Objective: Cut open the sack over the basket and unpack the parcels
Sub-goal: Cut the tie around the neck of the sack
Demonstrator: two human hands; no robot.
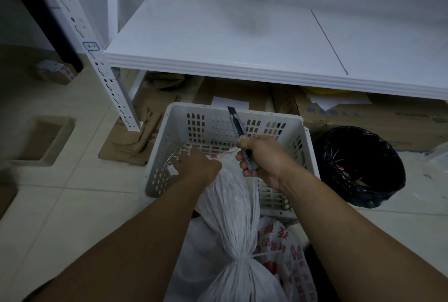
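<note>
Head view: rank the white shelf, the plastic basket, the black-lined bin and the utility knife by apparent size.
1. white shelf
2. plastic basket
3. black-lined bin
4. utility knife, partly hidden in the hand, yet plainly smallest

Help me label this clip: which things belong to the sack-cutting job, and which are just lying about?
Job: sack, utility knife, basket, left hand gripping the sack, right hand holding the knife.
Lying about: lined bin, white shelf, flattened cardboard.

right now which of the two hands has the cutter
The right hand: it grips the utility knife, blade pointing away, while the left hand holds the white sack over the basket.
</note>
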